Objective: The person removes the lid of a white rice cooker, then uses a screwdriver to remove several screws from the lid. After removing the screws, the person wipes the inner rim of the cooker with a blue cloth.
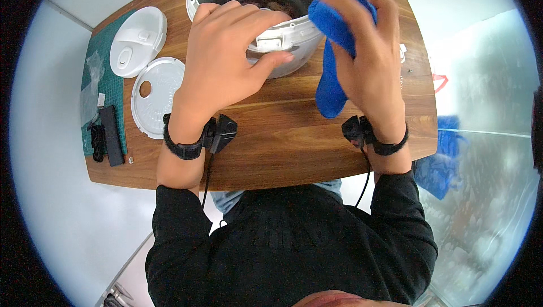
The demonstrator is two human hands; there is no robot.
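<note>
A rice cooker body [297, 61] with a white rim and dark inner wall stands at the far middle of the table. Its inside bottom looks brown and stained. My left hand [223, 61] grips the near left of the rim, thumb outside by a white latch-like part and fingers over the edge. In my right hand [370, 52] is a bunched blue cloth [332, 89], pressed at the right side of the rim with one end hanging down. The fingers of that hand are slightly blurred. Black straps with small devices sit on both wrists.
To the left lie a white lid [125, 52] and a white round plate with a hole [157, 100]. A green cutting mat [116, 95] carries a clear plastic bag [93, 81] and a long black bar [112, 136]. Small white parts [403, 52] lie at the wooden table's right edge.
</note>
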